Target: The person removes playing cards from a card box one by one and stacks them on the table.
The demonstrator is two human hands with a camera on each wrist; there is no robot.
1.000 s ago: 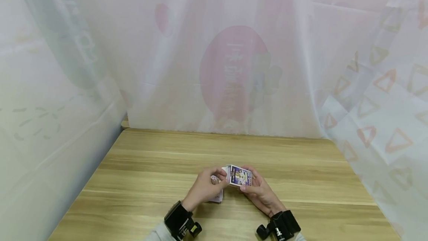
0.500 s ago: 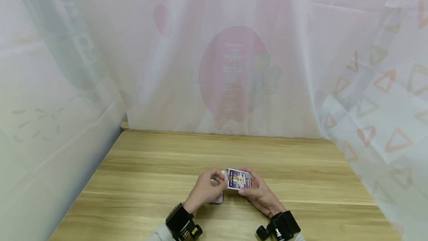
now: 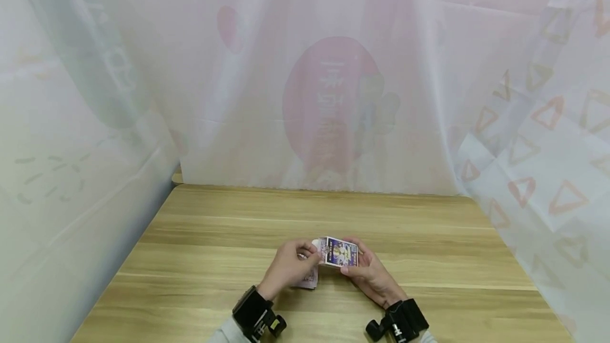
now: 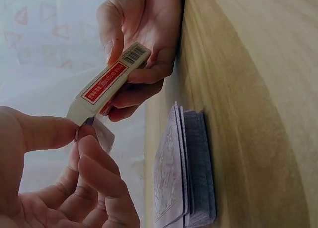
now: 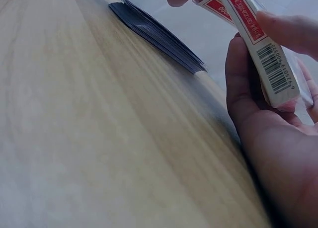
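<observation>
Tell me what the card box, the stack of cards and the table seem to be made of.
Card box: likely thin printed cardboard, going by its sharp folded edges and barcode; finish unclear. Stack of cards: probably coated paper or plastic, thin sheets with printed backs; which one cannot be told. Table: wood or wood-look laminate, with pale grain stripes and a smooth matte surface.

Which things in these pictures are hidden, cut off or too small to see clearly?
- Red-and-white card box: open end hidden by left hand, left wrist view.
- Dark pile of cards: faces turned away, both wrist views.
- Right hand: cut off by frame edge, right wrist view.
- Box artwork: too small, head view.
</observation>
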